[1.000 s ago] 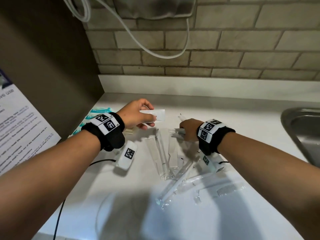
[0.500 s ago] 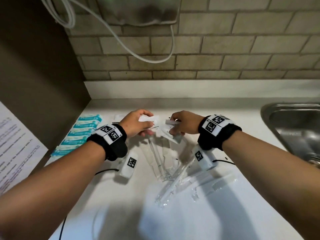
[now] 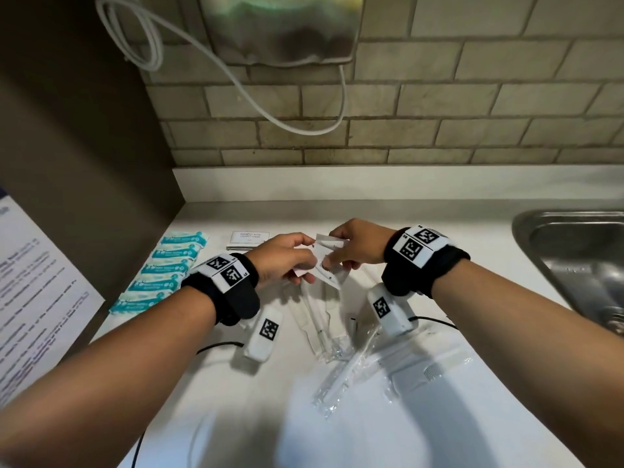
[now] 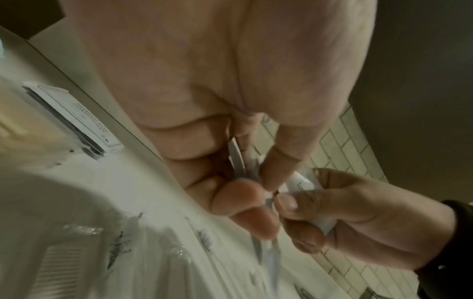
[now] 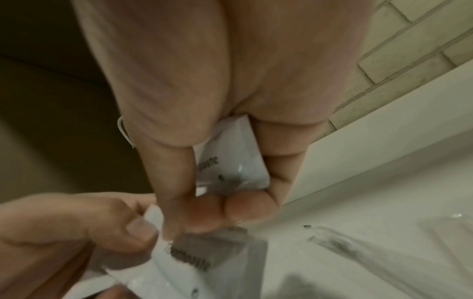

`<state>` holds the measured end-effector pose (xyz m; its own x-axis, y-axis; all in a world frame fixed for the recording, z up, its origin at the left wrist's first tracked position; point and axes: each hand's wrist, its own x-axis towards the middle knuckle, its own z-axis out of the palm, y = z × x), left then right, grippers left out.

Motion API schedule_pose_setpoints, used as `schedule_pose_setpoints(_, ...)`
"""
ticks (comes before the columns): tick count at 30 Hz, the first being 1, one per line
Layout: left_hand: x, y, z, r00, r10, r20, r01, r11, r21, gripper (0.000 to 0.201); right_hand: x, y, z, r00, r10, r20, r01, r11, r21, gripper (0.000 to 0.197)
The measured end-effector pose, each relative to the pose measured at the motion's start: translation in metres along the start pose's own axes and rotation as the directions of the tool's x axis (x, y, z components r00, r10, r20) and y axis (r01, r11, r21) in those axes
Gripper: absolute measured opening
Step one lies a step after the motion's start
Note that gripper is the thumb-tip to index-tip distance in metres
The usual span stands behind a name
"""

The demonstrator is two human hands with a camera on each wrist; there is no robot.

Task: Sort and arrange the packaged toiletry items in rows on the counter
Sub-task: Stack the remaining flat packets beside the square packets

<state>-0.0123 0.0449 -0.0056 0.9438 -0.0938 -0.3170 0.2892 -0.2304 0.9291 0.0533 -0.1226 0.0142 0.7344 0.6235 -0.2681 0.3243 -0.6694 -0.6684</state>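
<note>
Both hands meet above the white counter (image 3: 472, 258). My left hand (image 3: 302, 265) pinches a white toothpaste sachet (image 5: 179, 263) by its edge. My right hand (image 3: 339, 256) holds a second toothpaste sachet (image 5: 230, 159) between thumb and fingers, right against the first; in the head view the two sachets (image 3: 329, 263) overlap. In the left wrist view the left fingers (image 4: 245, 214) grip thin white packets seen edge-on. Under the hands lie clear-wrapped toothbrushes and combs (image 3: 320, 319), with another wrapped toothbrush (image 3: 344, 376) nearer me.
A row of several blue-and-white packets (image 3: 165, 275) lies along the left wall. A stack of white shampoo sachets (image 3: 250, 239) sits behind the hands. A wrapped comb (image 3: 432, 369) lies at the right. The steel sink (image 3: 574, 265) is at far right. A cable (image 3: 216, 346) crosses the counter.
My right hand lifted off the pile holding a sachet and moved left to meet the left hand. The left hand kept its sachet. The head view tilted up.
</note>
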Motion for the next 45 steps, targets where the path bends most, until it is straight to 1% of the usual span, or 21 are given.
schedule_pose_setpoints(3,0.002,-0.004,-0.001,1.000,-0.014,-0.007,0.015,0.999,0.047,0.022,0.002,-0.004,0.005,0.999,0.011,-0.052,-0.010,1.000,0.010,0.014)
schedule_pose_setpoints(5,0.003,-0.006,-0.002,1.000,0.000,-0.010,0.000,1.000,0.019,0.024,0.005,-0.004,0.007,0.994,0.023,-0.102,-0.017,0.998,0.057,0.014)
schedule_pose_setpoints(7,0.003,-0.006,-0.004,0.999,0.022,-0.027,-0.022,0.999,-0.032,0.026,0.006,-0.005,0.007,0.991,-0.015,-0.136,0.021,0.999,0.039,0.012)
schedule_pose_setpoints(9,0.002,-0.006,-0.006,0.998,0.039,-0.055,-0.044,0.994,-0.100,0.029,0.007,-0.008,0.006,0.988,-0.088,-0.130,0.088,0.996,-0.002,0.017)
schedule_pose_setpoints(11,0.001,-0.005,-0.010,0.995,0.054,-0.090,-0.067,0.986,-0.155,0.036,0.007,-0.008,0.005,0.986,-0.126,-0.110,0.125,0.992,-0.015,0.018)
schedule_pose_setpoints(14,-0.001,-0.004,-0.013,0.994,0.059,-0.096,-0.080,0.970,-0.232,0.040,0.010,-0.006,0.005,0.989,-0.116,-0.093,0.115,0.993,-0.008,0.027)
schedule_pose_setpoints(16,-0.001,-0.001,-0.013,0.997,0.044,-0.062,-0.059,0.960,-0.274,0.034,0.013,-0.007,0.007,0.989,-0.115,-0.096,0.120,0.992,0.046,0.030)
schedule_pose_setpoints(18,-0.001,-0.001,-0.012,0.999,0.034,-0.034,-0.041,0.970,-0.240,0.023,0.015,-0.008,0.011,0.980,-0.113,-0.163,0.120,0.992,0.037,0.029)
schedule_pose_setpoints(20,0.001,-0.005,-0.012,0.998,0.034,-0.044,-0.038,0.992,-0.117,0.012,0.012,-0.010,0.013,0.961,-0.104,-0.257,0.100,0.995,-0.026,0.037)
schedule_pose_setpoints(21,0.003,-0.008,-0.013,0.997,0.041,-0.059,-0.045,0.997,-0.065,0.013,0.009,-0.010,0.012,0.958,-0.092,-0.270,0.077,0.995,-0.066,0.041)
schedule_pose_setpoints(22,0.004,-0.011,-0.013,0.995,0.049,-0.082,-0.053,0.998,-0.046,0.017,0.005,-0.008,0.012,0.967,-0.061,-0.247,0.032,0.992,-0.119,0.042)
schedule_pose_setpoints(23,0.005,-0.013,-0.015,0.992,0.060,-0.112,-0.066,0.997,-0.047,0.020,0.000,-0.005,0.011,0.981,-0.012,-0.191,-0.026,0.980,-0.196,0.043)
schedule_pose_setpoints(25,0.006,-0.015,-0.018,0.983,0.086,-0.162,-0.096,0.994,-0.059,0.022,-0.008,0.004,0.015,0.990,0.128,-0.057,-0.140,0.922,-0.360,0.049)
schedule_pose_setpoints(27,0.006,-0.014,-0.019,0.979,0.096,-0.178,-0.111,0.991,-0.079,0.022,-0.015,0.015,0.028,0.972,0.226,0.065,-0.163,0.847,-0.506,0.057)
schedule_pose_setpoints(29,0.007,-0.012,-0.018,0.980,0.098,-0.174,-0.116,0.989,-0.094,0.022,-0.019,0.023,0.044,0.952,0.276,0.131,-0.149,0.794,-0.590,0.052)
schedule_pose_setpoints(30,0.007,-0.012,-0.017,0.981,0.100,-0.168,-0.117,0.988,-0.095,0.022,-0.018,0.026,0.051,0.950,0.285,0.131,-0.154,0.788,-0.596,0.050)
schedule_pose_setpoints(32,0.007,-0.010,-0.015,0.982,0.103,-0.156,-0.119,0.988,-0.098,0.021,-0.016,0.032,0.058,0.959,0.268,0.087,-0.164,0.780,-0.604,0.045)
schedule_pose_setpoints(34,0.007,-0.011,-0.013,0.983,0.101,-0.155,-0.118,0.988,-0.104,0.020,-0.014,0.033,0.062,0.964,0.257,0.064,-0.164,0.769,-0.618,0.031)
schedule_pose_setpoints(36,0.008,-0.013,-0.010,0.983,0.099,-0.153,-0.114,0.989,-0.090,0.021,-0.012,0.036,0.065,0.967,0.248,0.057,-0.160,0.764,-0.625,0.024)
schedule_pose_setpoints(41,0.006,-0.019,-0.005,0.987,0.093,-0.134,-0.101,0.993,-0.054,0.020,-0.014,0.039,0.060,0.963,0.264,0.046,-0.188,0.789,-0.585,0.035)
schedule_pose_setpoints(45,0.005,-0.019,-0.001,0.988,0.093,-0.127,-0.100,0.994,-0.053,0.019,-0.003,0.043,0.057,0.947,0.321,0.029,-0.231,0.739,-0.633,0.029)
